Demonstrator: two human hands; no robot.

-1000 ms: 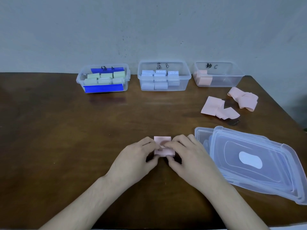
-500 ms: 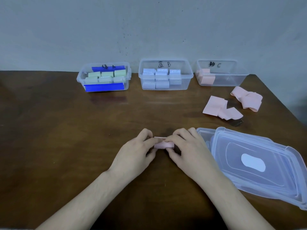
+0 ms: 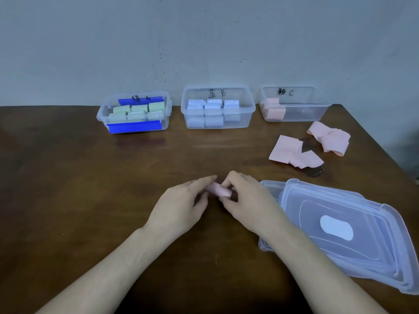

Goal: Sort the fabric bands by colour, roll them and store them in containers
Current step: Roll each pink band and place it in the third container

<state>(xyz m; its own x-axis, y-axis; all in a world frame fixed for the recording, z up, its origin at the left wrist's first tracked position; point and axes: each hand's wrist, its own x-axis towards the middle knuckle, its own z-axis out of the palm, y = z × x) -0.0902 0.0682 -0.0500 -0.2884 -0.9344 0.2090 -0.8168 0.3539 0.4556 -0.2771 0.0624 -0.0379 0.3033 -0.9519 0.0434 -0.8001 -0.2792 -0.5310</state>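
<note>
A pink fabric band (image 3: 219,191), rolled into a small cylinder, is pinched between my left hand (image 3: 181,205) and my right hand (image 3: 247,200) just above the middle of the wooden table (image 3: 68,189). Two loose pink bands lie at the right: a flat folded one (image 3: 292,154) and a crumpled one (image 3: 328,139). Against the wall stand three clear containers: one with green rolls (image 3: 136,113), one with pale blue rolls (image 3: 217,109), and the one marked C (image 3: 294,104), which holds pink rolls at its left end.
A stack of clear plastic lids (image 3: 344,230) lies on the table right beside my right hand. The table's right edge runs diagonally past the crumpled band. A pale wall rises behind the containers.
The flat tail of the pink band has disappeared into the roll. Both hands have lifted and turned the finished roll slightly, staying at the table's middle.
</note>
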